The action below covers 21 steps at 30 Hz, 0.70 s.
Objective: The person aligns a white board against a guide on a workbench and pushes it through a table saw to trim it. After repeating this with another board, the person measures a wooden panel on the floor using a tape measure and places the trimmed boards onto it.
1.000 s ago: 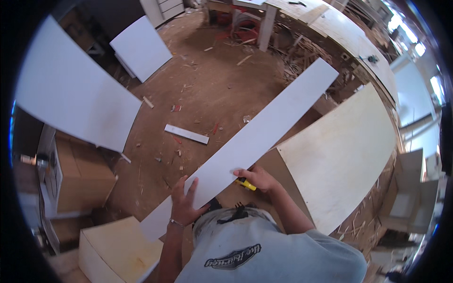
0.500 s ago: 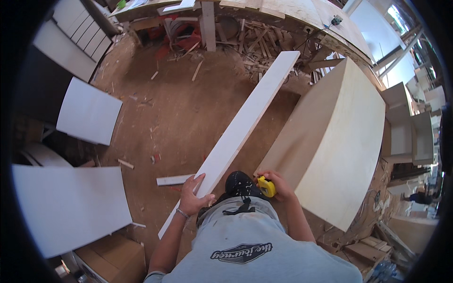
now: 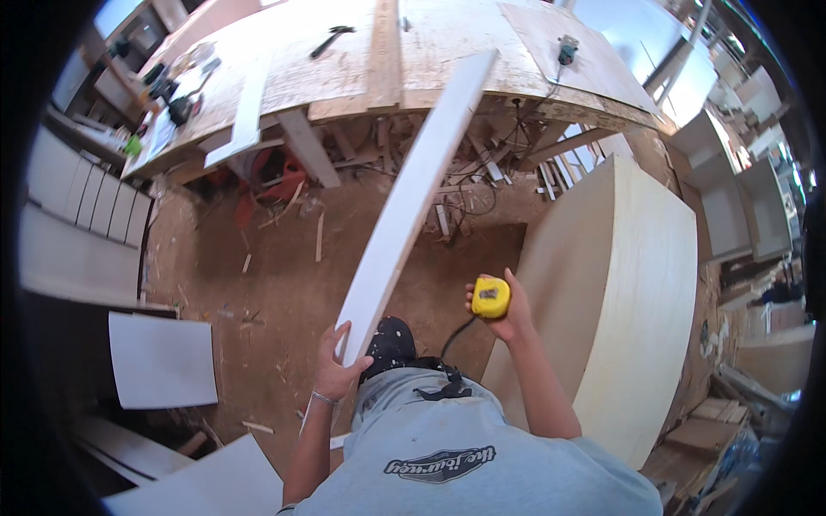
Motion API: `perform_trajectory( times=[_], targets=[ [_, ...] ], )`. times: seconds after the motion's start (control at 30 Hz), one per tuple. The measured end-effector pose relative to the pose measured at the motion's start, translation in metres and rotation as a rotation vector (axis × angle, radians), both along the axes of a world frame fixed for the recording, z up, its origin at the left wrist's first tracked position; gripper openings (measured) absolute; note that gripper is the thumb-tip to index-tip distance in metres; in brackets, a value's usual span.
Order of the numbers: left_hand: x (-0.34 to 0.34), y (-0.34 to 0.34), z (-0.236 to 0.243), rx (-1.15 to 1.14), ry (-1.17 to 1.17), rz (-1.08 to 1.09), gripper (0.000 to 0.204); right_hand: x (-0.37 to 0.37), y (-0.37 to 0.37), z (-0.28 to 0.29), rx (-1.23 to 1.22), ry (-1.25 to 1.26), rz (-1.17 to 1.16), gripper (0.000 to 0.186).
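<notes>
A long, narrow white board [image 3: 413, 189] slants up and away from my left side, its far end overlapping the workbench edge in view. My left hand [image 3: 338, 361] grips it near its lower end, thumb on one side and fingers on the other. In my right hand [image 3: 514, 311] is a yellow tape measure [image 3: 490, 297], held out in front of my waist. A dark cord or strap hangs between the tape measure and my waist. No drawn-out blade shows.
The workbench [image 3: 292, 73] ahead carries a hammer [image 3: 331, 40] and a corded power tool [image 3: 567, 50]. Wood scraps lie beneath it. A large pale plywood box [image 3: 641, 292] stands close on my right. White panels [image 3: 163, 359] are at the left.
The view has tilted up, showing more of the workbench. The white board now stands steeper in view, still in my left hand. My right hand has lifted the tape measure forward, away from my waist.
</notes>
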<state>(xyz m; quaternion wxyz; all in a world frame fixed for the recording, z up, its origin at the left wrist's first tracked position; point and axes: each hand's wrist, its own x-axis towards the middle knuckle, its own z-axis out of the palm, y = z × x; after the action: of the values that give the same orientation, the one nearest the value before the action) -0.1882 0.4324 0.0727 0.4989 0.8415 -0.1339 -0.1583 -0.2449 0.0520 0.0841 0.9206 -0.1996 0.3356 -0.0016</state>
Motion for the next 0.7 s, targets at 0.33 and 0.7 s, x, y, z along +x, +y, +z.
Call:
perform_trajectory(
  times=[0.33, 0.7],
  targets=[
    [0.298, -0.189, 0.001, -0.230, 0.002, 0.064, 0.086, 0.340, -0.202, -0.045, -0.975, 0.179, 0.117, 0.050],
    [0.426, -0.323, 0.055, -0.024, -0.004, 0.181, 0.085, 0.606, -0.425, -0.069, -2.186, 0.371, 0.454, 0.062]
  ],
)
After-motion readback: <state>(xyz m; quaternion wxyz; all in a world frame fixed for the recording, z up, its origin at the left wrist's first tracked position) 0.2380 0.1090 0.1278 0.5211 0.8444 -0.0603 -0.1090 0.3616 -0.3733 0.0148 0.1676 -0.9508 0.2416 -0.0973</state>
